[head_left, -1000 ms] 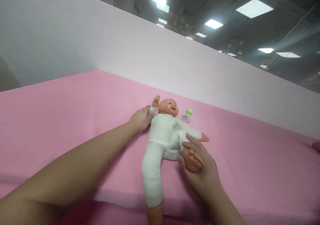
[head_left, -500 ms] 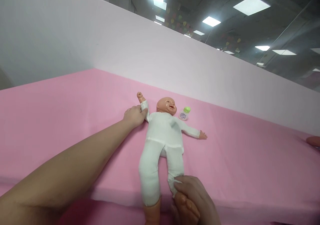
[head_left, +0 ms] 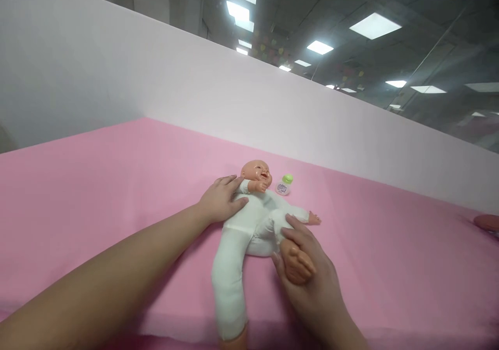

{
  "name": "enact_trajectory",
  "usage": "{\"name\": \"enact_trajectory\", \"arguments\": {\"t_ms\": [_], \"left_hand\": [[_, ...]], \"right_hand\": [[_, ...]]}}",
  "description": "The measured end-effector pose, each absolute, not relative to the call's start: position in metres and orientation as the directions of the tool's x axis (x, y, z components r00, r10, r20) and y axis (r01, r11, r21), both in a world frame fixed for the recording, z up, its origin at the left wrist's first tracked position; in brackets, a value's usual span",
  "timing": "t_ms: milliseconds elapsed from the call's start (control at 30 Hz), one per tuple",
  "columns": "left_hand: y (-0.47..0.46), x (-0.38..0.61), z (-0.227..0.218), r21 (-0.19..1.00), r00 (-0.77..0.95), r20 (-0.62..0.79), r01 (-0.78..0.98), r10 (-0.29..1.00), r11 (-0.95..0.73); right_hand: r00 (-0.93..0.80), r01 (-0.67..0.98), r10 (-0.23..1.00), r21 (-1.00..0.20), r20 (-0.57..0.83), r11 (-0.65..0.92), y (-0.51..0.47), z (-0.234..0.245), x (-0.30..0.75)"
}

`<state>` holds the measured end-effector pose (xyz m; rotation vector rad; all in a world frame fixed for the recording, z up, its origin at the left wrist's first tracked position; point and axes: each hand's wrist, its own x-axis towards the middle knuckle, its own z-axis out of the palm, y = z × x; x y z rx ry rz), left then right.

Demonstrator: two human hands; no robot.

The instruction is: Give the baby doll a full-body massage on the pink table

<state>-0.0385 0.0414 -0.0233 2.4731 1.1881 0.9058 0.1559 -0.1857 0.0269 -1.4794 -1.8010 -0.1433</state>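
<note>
A baby doll (head_left: 245, 212) in white cloth lies on its back on a pink surface, head toward the white wall. My left hand (head_left: 222, 199) holds the doll's bent arm (head_left: 245, 185) by the sleeve, the small fist resting across the upper chest. My right hand (head_left: 312, 267) is wrapped round the lower leg and foot (head_left: 298, 264) on the other side. That leg is raised and bent toward the belly. The other leg (head_left: 228, 282) stretches straight toward me. Beside the head lies a small clear bottle (head_left: 284, 185) with a green cap.
The pink surface (head_left: 128, 184) ends against a white wall (head_left: 187, 75) behind the doll. Its near edge runs under the straight leg. A reddish-brown object (head_left: 486, 222) shows at the far right. Lit ceiling panels (head_left: 375, 26) appear above the wall.
My left hand has brought the doll's arm from beside its head across the chest. The right hand has lifted the leg, bending it up toward the belly. The view has shifted slightly.
</note>
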Motion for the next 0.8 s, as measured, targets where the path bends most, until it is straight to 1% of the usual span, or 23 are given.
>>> {"name": "enact_trajectory", "arguments": {"t_ms": [100,200,333,433,467,533,633,700,800], "left_hand": [[0.042,-0.041,-0.022,0.462,0.494,0.414,0.610,0.765,-0.644],[0.043,-0.042,-0.022,0.469,0.492,0.407,0.611,0.770,-0.638],[0.045,-0.040,-0.021,0.466,0.472,0.427,0.617,0.771,-0.635],[0.049,-0.042,-0.018,0.468,0.418,0.447,0.644,0.791,-0.605],[0.051,-0.044,-0.017,0.490,0.396,0.433,0.651,0.810,-0.580],[0.057,-0.048,-0.018,0.576,0.335,0.366,0.651,0.868,-0.494],[0.070,-0.055,-0.026,0.720,0.165,0.237,0.632,0.957,-0.287],[0.080,-0.059,-0.032,0.769,0.053,0.168,0.618,0.984,-0.164],[0.089,-0.063,-0.039,0.812,-0.003,0.098,0.579,0.995,-0.078]], "right_hand": [[-0.061,0.888,0.863,-0.368,0.501,0.276,-0.159,0.020,0.157],[-0.041,0.890,0.902,-0.394,0.430,0.228,-0.143,0.012,0.156],[-0.036,0.885,0.899,-0.404,0.437,0.233,-0.144,0.010,0.156],[-0.039,0.888,0.887,-0.391,0.461,0.243,-0.158,0.014,0.157],[-0.047,0.891,0.881,-0.379,0.471,0.250,-0.165,0.016,0.157],[-0.070,0.901,0.859,-0.338,0.508,0.273,-0.181,0.020,0.156],[-0.121,0.898,0.792,-0.273,0.598,0.344,-0.206,0.021,0.157],[-0.168,0.880,0.757,-0.250,0.631,0.404,-0.220,0.018,0.161],[-0.226,0.842,0.750,-0.262,0.622,0.471,-0.236,0.007,0.171]]}}
